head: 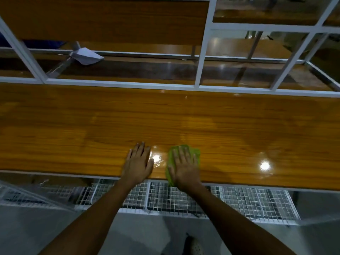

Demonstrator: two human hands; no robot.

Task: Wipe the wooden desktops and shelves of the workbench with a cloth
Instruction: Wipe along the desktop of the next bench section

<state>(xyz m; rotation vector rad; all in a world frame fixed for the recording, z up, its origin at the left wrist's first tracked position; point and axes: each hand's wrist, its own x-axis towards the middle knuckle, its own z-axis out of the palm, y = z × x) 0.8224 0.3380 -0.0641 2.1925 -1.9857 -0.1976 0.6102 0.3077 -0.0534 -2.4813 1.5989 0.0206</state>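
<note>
A glossy wooden desktop (92, 129) runs across the head view. My right hand (184, 167) lies flat, fingers spread, pressing a green cloth (195, 153) onto the desktop near its front edge; the cloth's lower end hangs over that edge. My left hand (138, 162) rests flat and empty on the wood just left of the cloth, fingers apart. Higher up, a wooden shelf (103, 21) sits in the white metal frame (201, 57).
A crumpled white paper or cloth (86, 56) lies on the far desktop behind the frame. White wire mesh baskets (239, 201) hang under the front edge of the desktop. Grey floor and a shoe (196, 246) show below.
</note>
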